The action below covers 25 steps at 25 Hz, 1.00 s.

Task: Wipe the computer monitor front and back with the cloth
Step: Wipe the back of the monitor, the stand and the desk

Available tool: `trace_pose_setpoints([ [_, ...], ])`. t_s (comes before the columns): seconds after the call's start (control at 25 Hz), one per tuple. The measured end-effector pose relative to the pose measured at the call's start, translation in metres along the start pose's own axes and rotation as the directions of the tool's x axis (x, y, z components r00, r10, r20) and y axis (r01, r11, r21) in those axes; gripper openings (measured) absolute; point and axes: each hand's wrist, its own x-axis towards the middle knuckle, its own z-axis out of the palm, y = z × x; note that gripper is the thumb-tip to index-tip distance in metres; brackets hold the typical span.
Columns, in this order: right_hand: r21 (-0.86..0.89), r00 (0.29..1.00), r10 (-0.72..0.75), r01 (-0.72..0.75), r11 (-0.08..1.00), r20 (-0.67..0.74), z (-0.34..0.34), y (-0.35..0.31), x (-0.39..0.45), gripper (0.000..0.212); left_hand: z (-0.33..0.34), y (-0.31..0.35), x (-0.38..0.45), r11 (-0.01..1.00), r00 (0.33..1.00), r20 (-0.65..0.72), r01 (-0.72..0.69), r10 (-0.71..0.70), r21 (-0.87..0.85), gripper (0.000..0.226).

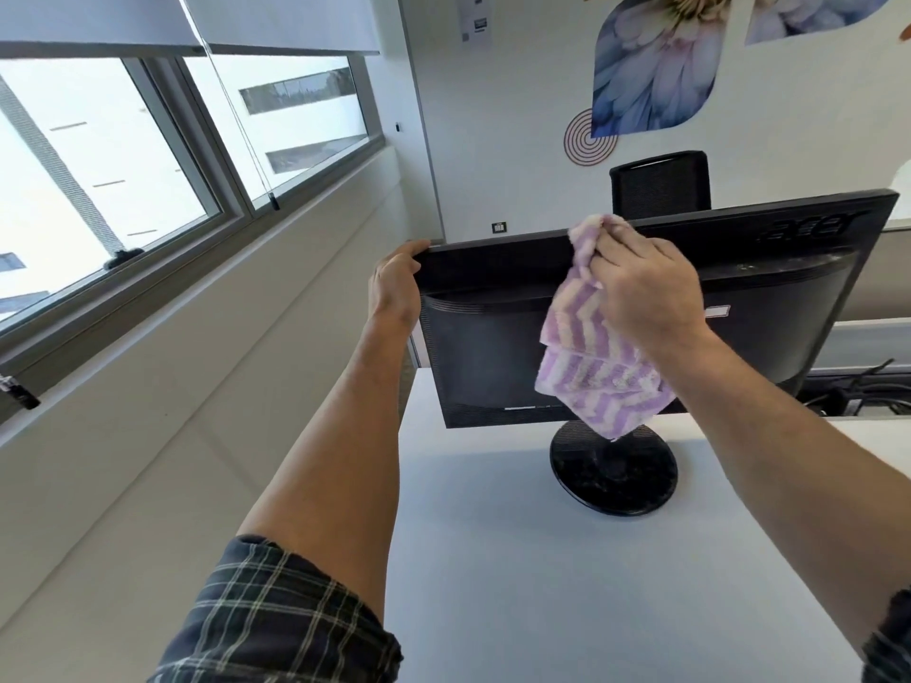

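Note:
A black computer monitor (769, 313) stands on a round black base (613, 468) on the white desk (542, 559), its back turned toward me. My left hand (394, 288) grips the monitor's upper left corner, fingers curled over the top edge. My right hand (646, 283) holds a purple-and-cream striped cloth (591, 377) against the top edge of the monitor's back; the rest of the cloth hangs down over the back panel. The screen side is hidden from me.
A black office chair (660, 182) stands behind the monitor against the decorated wall. Windows (123, 179) with a sill run along the left. Cables (858, 391) lie on the desk at the right behind the monitor.

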Motion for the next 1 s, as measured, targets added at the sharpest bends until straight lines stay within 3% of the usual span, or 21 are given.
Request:
trace_pose_setpoints([
  [0.08,0.021,0.994,0.106,-0.105,0.994,-0.037,-0.004,0.0,0.002,0.033,0.002,0.0,0.001,1.0,1.0,-0.005,-0.007,0.007,-0.008,0.041],
  [0.16,0.085,0.99,0.108,-0.101,0.991,-0.091,-0.002,-0.018,0.011,0.035,0.001,-0.002,0.001,1.0,1.0,-0.012,-0.003,0.002,-0.014,0.041],
  [0.36,0.204,0.997,-0.079,0.079,0.976,-0.007,0.013,-0.09,0.031,0.039,0.0,-0.003,-0.003,1.0,1.0,0.0,-0.003,0.003,-0.027,0.04],
  [0.48,0.316,0.946,-0.309,0.265,0.911,0.099,0.017,-0.124,0.05,0.046,0.003,0.0,-0.007,0.997,1.0,-0.014,0.015,-0.016,-0.08,0.035],
  [0.56,0.381,0.914,-0.378,0.301,0.874,0.145,0.017,-0.137,0.061,0.049,0.003,0.001,-0.011,0.994,0.999,-0.02,0.04,-0.042,-0.099,0.036],
  [0.76,0.24,0.847,-0.471,0.418,0.876,0.245,0.013,-0.149,0.068,0.04,0.002,0.004,-0.014,0.996,0.998,0.027,0.056,-0.054,-0.073,0.034],
  [0.88,0.258,0.887,-0.418,0.364,0.895,0.198,0.01,-0.142,0.065,0.039,0.002,0.0,-0.016,1.0,1.0,0.007,0.015,-0.015,0.015,0.04],
  [1.0,0.309,0.962,-0.245,0.197,0.931,0.125,0.006,-0.122,0.048,0.028,0.005,0.003,-0.027,0.98,0.998,0.011,-0.06,0.059,0.187,0.046],
])
